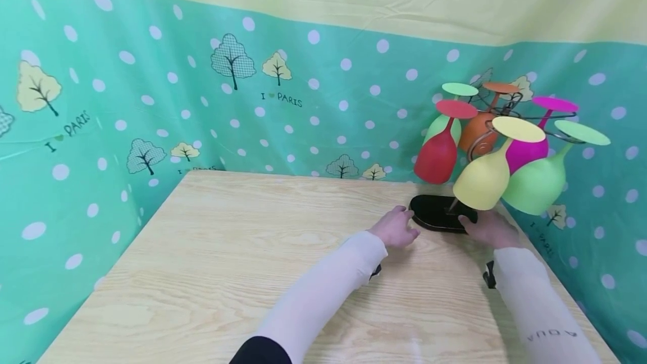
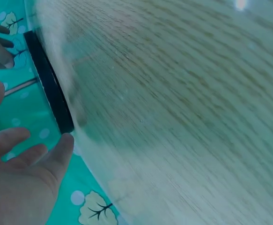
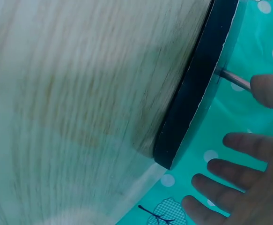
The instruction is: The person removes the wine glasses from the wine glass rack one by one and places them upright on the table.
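Note:
Several plastic goblets, among them a red one [image 1: 437, 156], a yellow one [image 1: 482, 178] and a magenta one [image 1: 528, 150], hang upside down by their feet from a wire stand. The stand's black oval base [image 1: 429, 215] lies flat at the table's far right. Beside the left end of this base is my left hand [image 1: 396, 228], fingers loose, with one fingertip right at the edge in the left wrist view. At the other end is my right hand [image 1: 491, 230], partly behind the yellow goblet. Its fingers [image 3: 234, 173] are spread and relaxed in the right wrist view, beside the base.
The pale wood-grain table [image 1: 227, 274] extends to the left and front. A green dotted curtain [image 1: 313, 105] printed with trees hangs behind and on both sides, close to the goblets at the right.

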`<state>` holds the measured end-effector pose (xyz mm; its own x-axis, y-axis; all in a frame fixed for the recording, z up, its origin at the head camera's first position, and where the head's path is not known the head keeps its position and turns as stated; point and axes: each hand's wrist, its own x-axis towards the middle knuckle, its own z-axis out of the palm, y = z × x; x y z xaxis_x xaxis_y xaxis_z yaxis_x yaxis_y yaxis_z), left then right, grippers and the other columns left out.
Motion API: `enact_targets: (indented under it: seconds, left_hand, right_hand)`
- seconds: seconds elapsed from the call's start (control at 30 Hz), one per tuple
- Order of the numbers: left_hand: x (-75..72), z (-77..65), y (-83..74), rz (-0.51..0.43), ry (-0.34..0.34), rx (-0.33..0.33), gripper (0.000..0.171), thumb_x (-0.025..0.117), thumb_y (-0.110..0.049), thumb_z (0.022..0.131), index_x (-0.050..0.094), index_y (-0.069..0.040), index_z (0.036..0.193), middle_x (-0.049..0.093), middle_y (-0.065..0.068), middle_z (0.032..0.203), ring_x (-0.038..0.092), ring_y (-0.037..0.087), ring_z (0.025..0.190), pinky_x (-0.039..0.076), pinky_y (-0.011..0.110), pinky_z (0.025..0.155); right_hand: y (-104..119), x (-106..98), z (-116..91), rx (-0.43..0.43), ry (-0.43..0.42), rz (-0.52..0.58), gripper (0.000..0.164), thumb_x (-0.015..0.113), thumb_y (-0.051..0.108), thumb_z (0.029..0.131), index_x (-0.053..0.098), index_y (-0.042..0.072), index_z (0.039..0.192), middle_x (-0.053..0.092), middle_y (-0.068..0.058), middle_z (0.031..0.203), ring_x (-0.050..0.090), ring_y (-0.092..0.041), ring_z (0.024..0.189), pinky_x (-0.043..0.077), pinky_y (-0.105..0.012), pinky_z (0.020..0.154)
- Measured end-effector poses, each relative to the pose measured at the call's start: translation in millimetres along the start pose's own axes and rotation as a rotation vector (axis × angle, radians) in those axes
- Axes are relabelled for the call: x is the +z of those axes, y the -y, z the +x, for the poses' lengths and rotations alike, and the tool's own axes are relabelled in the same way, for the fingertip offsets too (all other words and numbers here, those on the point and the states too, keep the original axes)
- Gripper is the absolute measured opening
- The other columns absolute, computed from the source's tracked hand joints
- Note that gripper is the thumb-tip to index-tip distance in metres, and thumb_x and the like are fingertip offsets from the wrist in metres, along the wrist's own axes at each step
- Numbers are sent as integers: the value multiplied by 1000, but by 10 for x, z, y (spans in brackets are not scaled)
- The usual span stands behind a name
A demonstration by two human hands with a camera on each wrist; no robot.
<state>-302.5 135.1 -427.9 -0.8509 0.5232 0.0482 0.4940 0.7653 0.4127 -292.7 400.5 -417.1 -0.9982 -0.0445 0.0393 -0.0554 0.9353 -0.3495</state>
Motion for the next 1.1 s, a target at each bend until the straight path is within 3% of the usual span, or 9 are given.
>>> enact_targets:
  seconds: [0.33, 0.6, 1.1]
  left_hand:
    - [107, 75, -36, -13, 38, -10, 57, 55, -37, 94, 44, -10, 143, 39, 9, 147, 42, 19, 131, 32, 21, 107]
    - [167, 134, -52, 20, 47, -23, 58, 55, -40, 93, 45, -10, 142, 38, 7, 148, 43, 19, 130, 32, 20, 107]
    - [266, 196, -154, 53, 82, -5, 60, 53, -39, 93, 41, -9, 144, 32, 5, 153, 29, 13, 139, 25, 15, 108]
  right_hand:
    - [-169, 69, 62, -38, -43, 44, 73, 49, 33, 97, 8, 2, 150, 29, -40, 140, 48, -53, 110, 43, -64, 87]
    - [-204, 74, 88, 40, 37, 61, 78, 48, 41, 98, 6, 3, 151, 25, -40, 142, 30, -57, 126, 35, -67, 96]
    - [-269, 64, 95, 77, 89, 75, 74, 45, 41, 99, 15, -7, 148, 25, -41, 141, 26, -58, 127, 31, -66, 99]
